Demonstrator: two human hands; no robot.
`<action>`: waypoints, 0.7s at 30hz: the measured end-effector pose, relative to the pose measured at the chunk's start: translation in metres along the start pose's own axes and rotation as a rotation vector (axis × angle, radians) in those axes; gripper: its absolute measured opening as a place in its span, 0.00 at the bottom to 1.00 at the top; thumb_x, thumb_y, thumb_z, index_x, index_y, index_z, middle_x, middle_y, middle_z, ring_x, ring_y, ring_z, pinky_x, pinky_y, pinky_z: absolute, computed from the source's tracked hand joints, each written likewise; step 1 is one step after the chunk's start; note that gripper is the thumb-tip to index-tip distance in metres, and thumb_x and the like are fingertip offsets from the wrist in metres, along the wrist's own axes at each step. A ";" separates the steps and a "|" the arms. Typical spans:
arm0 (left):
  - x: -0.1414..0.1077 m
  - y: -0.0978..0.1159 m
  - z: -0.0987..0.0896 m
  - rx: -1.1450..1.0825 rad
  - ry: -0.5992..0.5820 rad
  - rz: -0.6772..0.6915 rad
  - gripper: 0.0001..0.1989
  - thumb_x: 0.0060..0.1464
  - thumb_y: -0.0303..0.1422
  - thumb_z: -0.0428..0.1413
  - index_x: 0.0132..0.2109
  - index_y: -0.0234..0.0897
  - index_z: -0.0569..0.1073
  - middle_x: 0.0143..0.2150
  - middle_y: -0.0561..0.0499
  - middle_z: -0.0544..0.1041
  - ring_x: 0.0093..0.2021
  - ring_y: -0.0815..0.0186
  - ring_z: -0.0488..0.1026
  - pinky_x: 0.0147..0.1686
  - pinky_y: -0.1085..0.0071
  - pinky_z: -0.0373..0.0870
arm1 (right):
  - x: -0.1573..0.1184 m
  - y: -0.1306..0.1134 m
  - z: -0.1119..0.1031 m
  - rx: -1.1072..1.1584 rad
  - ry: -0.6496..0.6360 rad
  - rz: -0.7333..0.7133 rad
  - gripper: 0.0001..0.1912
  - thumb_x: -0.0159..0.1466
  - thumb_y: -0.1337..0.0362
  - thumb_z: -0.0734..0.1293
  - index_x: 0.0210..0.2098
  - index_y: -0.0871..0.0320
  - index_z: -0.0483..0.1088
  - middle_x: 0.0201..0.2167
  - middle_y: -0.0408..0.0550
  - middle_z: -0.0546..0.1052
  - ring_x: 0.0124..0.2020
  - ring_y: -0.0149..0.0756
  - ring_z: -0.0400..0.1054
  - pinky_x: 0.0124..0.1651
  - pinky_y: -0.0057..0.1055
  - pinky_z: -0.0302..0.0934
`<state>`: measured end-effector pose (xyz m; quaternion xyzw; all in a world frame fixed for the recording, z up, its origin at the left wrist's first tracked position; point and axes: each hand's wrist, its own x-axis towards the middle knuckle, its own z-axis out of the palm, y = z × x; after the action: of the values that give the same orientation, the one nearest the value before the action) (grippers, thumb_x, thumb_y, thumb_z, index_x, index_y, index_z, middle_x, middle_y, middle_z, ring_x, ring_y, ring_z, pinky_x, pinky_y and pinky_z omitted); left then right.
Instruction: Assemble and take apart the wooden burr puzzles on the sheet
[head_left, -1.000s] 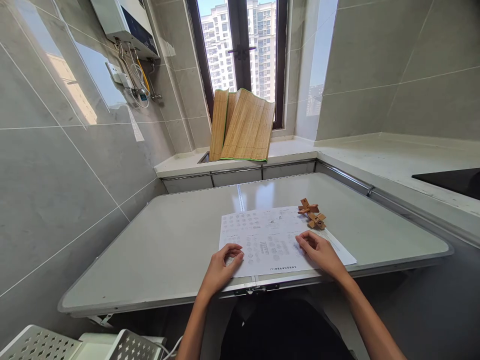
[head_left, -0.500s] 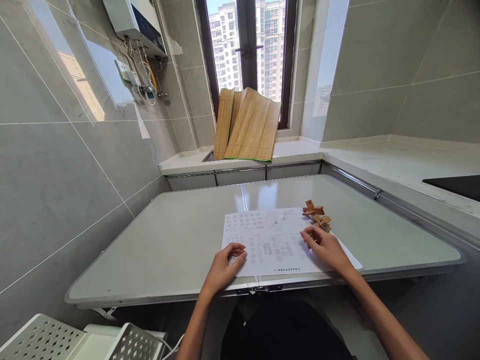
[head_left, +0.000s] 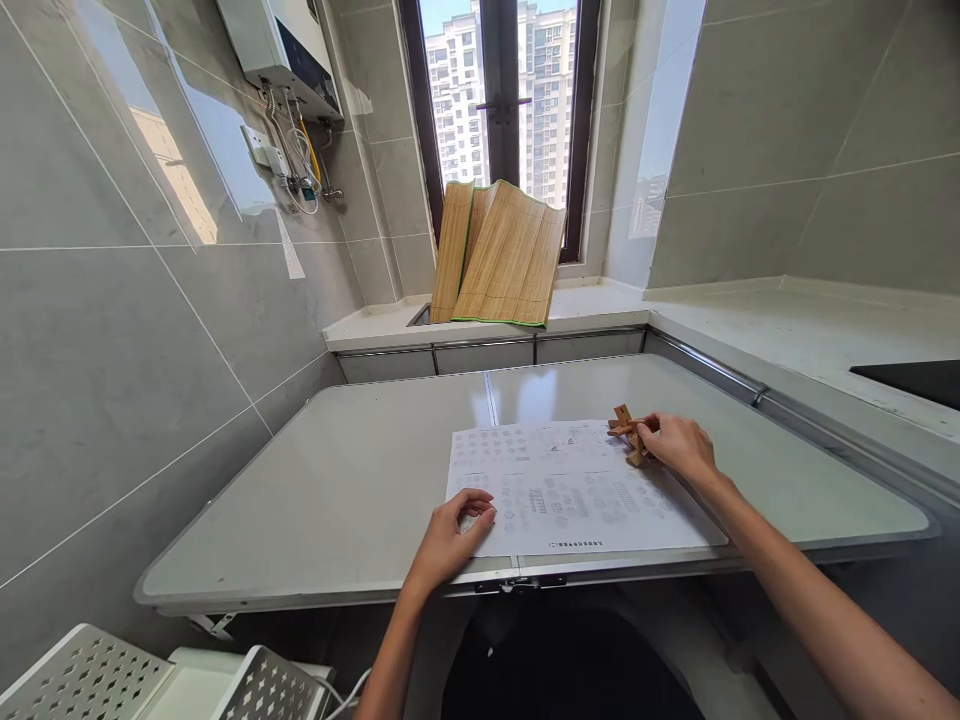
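Observation:
A printed white sheet (head_left: 540, 520) with rows of small diagrams lies at the table's near edge. My left hand (head_left: 454, 530) rests on its left side, fingers curled loosely with a gap to the thumb and nothing visible in them. Small brown wooden pieces (head_left: 622, 427), crossed over each other, sit at the sheet's upper right corner. My right hand (head_left: 679, 447) reaches over them from the right, its fingertips at the pieces and partly hiding them. Whether the fingers grip a piece cannot be made out.
The white folding table (head_left: 300, 500) has a metal latch at its front edge. Behind it, a bamboo mat (head_left: 514, 260) leans by the window on a ledge (head_left: 592, 300). White perforated baskets (head_left: 90, 670) stand low at the left.
My right hand has moved up and to the right, from the sheet to the wooden pieces, and now covers part of them. My left hand stays in place; the view has shifted slightly.

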<state>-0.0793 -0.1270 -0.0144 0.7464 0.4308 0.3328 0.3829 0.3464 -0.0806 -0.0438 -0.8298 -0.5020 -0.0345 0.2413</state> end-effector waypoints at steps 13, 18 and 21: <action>0.000 -0.002 0.001 -0.007 -0.006 0.003 0.14 0.62 0.43 0.58 0.48 0.40 0.77 0.46 0.48 0.81 0.48 0.60 0.77 0.53 0.63 0.72 | -0.045 -0.056 -0.021 0.387 0.170 -0.463 0.16 0.71 0.55 0.61 0.44 0.57 0.77 0.43 0.56 0.81 0.46 0.50 0.72 0.50 0.44 0.63; 0.000 -0.002 0.000 -0.010 -0.009 0.011 0.15 0.62 0.44 0.57 0.49 0.40 0.76 0.46 0.47 0.81 0.48 0.59 0.77 0.54 0.62 0.72 | -0.112 -0.096 -0.018 0.694 -0.007 -0.597 0.14 0.72 0.54 0.62 0.44 0.53 0.77 0.44 0.52 0.81 0.49 0.48 0.73 0.52 0.44 0.65; 0.000 -0.002 0.000 -0.023 -0.014 0.017 0.18 0.60 0.45 0.59 0.52 0.40 0.74 0.48 0.47 0.80 0.49 0.59 0.76 0.55 0.61 0.72 | -0.142 -0.113 -0.016 0.777 -0.117 -0.581 0.13 0.72 0.55 0.62 0.45 0.52 0.77 0.44 0.51 0.81 0.49 0.47 0.73 0.51 0.42 0.66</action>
<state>-0.0804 -0.1263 -0.0161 0.7479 0.4180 0.3355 0.3916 0.1832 -0.1602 -0.0308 -0.5046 -0.7013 0.1364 0.4848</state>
